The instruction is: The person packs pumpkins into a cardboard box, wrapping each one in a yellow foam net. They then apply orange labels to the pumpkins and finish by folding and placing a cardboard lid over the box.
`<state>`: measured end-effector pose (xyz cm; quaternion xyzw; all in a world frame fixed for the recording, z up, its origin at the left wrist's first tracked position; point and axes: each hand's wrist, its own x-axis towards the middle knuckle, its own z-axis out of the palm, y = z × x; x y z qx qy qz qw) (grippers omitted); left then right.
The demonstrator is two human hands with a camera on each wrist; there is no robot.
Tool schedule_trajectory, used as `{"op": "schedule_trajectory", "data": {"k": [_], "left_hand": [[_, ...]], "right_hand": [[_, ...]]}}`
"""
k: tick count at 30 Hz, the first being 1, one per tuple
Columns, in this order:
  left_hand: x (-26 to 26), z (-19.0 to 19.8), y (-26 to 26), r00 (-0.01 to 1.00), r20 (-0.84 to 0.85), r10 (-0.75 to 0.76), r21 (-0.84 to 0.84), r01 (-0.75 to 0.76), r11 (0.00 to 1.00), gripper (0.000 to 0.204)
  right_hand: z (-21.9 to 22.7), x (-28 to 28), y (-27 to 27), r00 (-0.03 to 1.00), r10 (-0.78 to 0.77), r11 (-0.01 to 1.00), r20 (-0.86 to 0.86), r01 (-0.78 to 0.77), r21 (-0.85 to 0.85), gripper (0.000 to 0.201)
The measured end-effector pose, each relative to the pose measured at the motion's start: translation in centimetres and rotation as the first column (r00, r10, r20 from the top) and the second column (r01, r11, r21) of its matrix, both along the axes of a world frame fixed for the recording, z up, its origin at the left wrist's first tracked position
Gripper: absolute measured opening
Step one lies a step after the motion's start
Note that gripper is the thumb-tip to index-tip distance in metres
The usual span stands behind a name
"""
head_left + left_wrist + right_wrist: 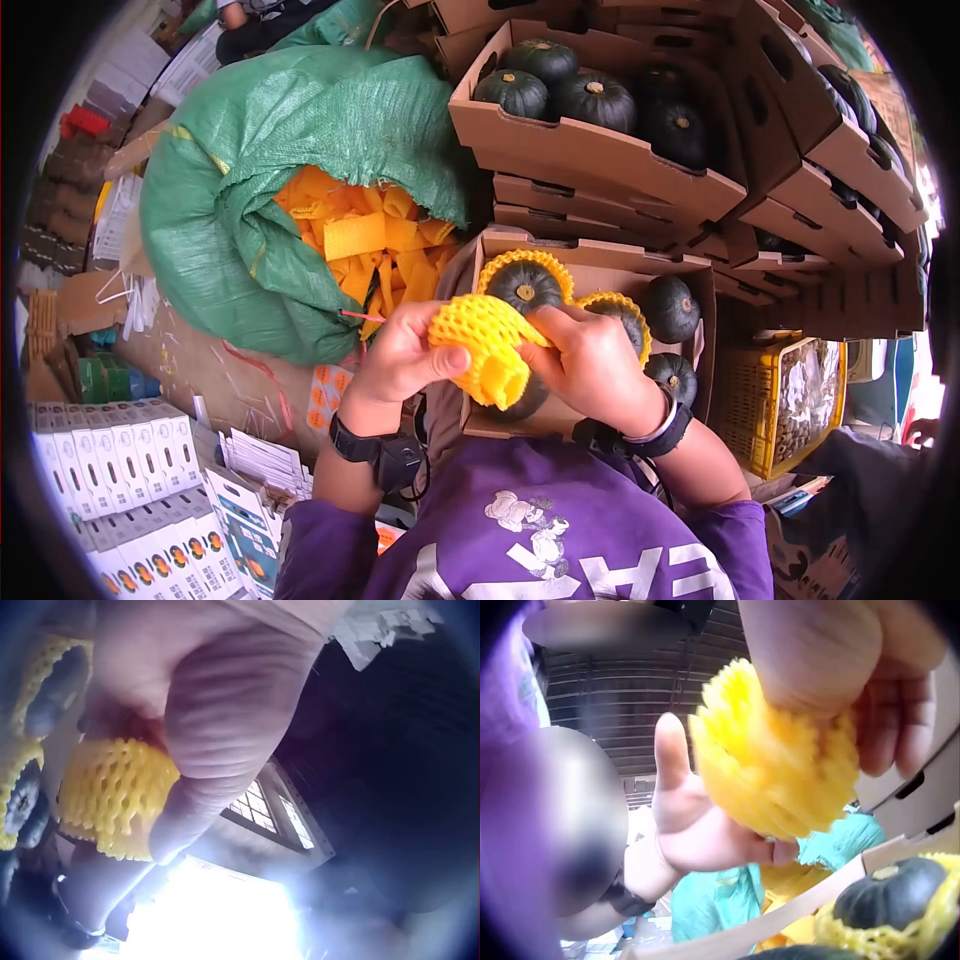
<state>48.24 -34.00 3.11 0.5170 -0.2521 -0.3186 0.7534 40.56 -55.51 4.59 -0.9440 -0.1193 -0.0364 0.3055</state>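
Note:
Between my two hands is a yellow foam net sleeve (480,345), bunched into a short tube with its mesh stretched. My left hand (392,365) grips its left side, the thumb lying along the near face. At its right edge, my right hand (600,365) pinches the foam with curled fingers. In the right wrist view the net (772,761) is spread wide, with the left palm behind it. Just beyond the hands, a cardboard box (590,258) holds dark green pumpkins: one netted pumpkin (524,284), another partly behind the right hand, and bare ones (670,308) along the right.
A green woven sack (300,110) full of folded yellow foam nets (355,235) lies open at the left. Stacked cartons (600,150) of pumpkins rise at the back right. A yellow crate (755,420) stands at right, printed white boxes (120,450) at lower left.

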Motion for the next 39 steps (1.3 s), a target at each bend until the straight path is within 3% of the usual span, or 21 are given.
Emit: {"op": "schedule_trajectory", "data": {"k": [1,2,5,11,13,15,17,19,21,22,23,25,27,28,29,31,32,34,35,37,39], "left_hand": [[-0.4,-0.4,0.7,0.940,-0.282,0.194,-0.046,-0.215,0.976,0.037],[-0.2,0.2,0.6,0.902,-0.165,0.398,0.096,-0.387,0.917,0.026],[-1.5,-0.5,1.4,0.922,0.112,0.371,0.309,-0.387,0.869,0.027],[-3.6,1.3,3.7,0.925,0.030,0.379,0.297,-0.370,0.880,0.040],[-4.5,2.9,3.7,0.960,-0.025,0.278,0.151,-0.272,0.950,0.063],[-5.6,1.7,3.2,0.998,0.001,0.065,0.196,-0.064,0.979,0.091],[-7.1,0.9,0.3,0.945,0.303,0.126,0.387,-0.243,0.889,0.089],[-6.3,0.3,-0.7,0.956,0.200,0.213,0.281,-0.264,0.923,0.085],[-5.7,0.6,-0.9,0.960,-0.269,0.081,-0.033,-0.093,0.995,0.087],[-5.7,1.0,-0.7,0.924,-0.381,-0.016,-0.147,-0.044,0.988,0.091],[-6.2,1.2,-0.6,0.869,-0.480,-0.122,-0.263,-0.010,0.965,0.095],[-6.8,0.4,-1.2,0.824,-0.529,-0.203,-0.336,0.017,0.942,0.099],[-6.9,0.1,-1.7,0.767,-0.623,-0.153,-0.281,-0.037,0.959,0.094],[-6.4,0.4,-1.3,0.767,-0.634,-0.100,-0.214,-0.050,0.976,0.091],[-6.1,0.8,-1.3,0.792,-0.609,0.029,-0.138,-0.143,0.980,0.084],[-6.1,1.1,-1.4,0.931,-0.122,0.344,0.086,-0.336,0.938,0.074],[-6.2,1.1,-1.2,0.932,0.058,0.357,0.130,-0.362,0.923,0.069],[-6.5,0.7,-1.1,0.928,-0.039,0.371,0.102,-0.365,0.925,0.070],[-6.6,0.5,-1.3,0.912,-0.140,0.386,0.069,-0.380,0.923,0.072],[-7.1,0.2,-1.8,0.924,-0.156,0.349,0.094,-0.338,0.936,0.074],[-7.0,-0.9,-2.3,0.981,0.062,0.182,0.308,-0.192,0.932,0.070]], "right_hand": [[-0.2,-0.5,0.8,0.987,0.036,0.997,-0.158,-0.046,-0.060,0.032],[-1.0,-1.2,2.1,0.981,0.052,0.969,-0.188,-0.095,-0.228,0.043],[-3.5,-2.2,5.2,0.949,0.040,0.883,-0.312,-0.180,-0.434,0.069],[-3.0,-2.8,3.3,0.933,-0.010,0.989,-0.359,-0.043,-0.138,0.085],[-1.0,-3.5,2.3,0.945,-0.002,0.994,-0.326,0.036,0.099,0.085],[0.9,-4.0,2.5,0.996,0.008,0.977,-0.085,0.011,0.215,0.085],[1.9,-4.2,3.7,0.994,0.017,0.997,0.109,-0.025,0.079,0.082],[2.2,-3.3,2.9,0.996,0.051,0.979,0.075,-0.065,0.192,0.078],[0.4,-2.3,-0.1,0.970,0.220,0.580,-0.105,-0.044,0.814,0.064],[-0.5,-2.4,-2.2,0.825,0.438,-0.007,-0.358,0.401,0.916,0.047],[-3.2,-1.4,-3.7,0.785,0.585,-0.322,-0.204,0.456,0.830,0.038],[-2.9,-2.4,-0.6,0.735,0.579,-0.095,-0.353,0.491,0.866,0.036],[-2.9,-2.5,1.0,0.759,0.465,-0.159,-0.456,0.578,0.801,0.024],[-2.5,-2.0,0.3,0.863,0.129,0.309,-0.489,0.434,0.846,0.019],[-1.6,-1.7,-0.3,0.933,-0.168,0.726,-0.319,0.336,0.600,0.016],[-0.8,-2.7,0.4,0.963,-0.264,0.836,-0.045,0.252,0.488,0.017],[-1.3,-3.0,0.3,0.961,-0.203,0.745,-0.187,0.276,0.607,0.020],[-2.1,-3.3,0.0,0.942,-0.121,0.638,-0.312,0.315,0.703,0.025],[-2.5,-3.5,0.0,0.947,0.069,0.364,-0.314,0.269,0.892,0.034],[-4.7,-3.5,-0.6,0.888,0.414,-0.202,-0.199,0.303,0.931,0.051],[-3.6,-3.4,0.9,0.818,0.499,-0.421,-0.286,0.517,0.745,0.053]]}}
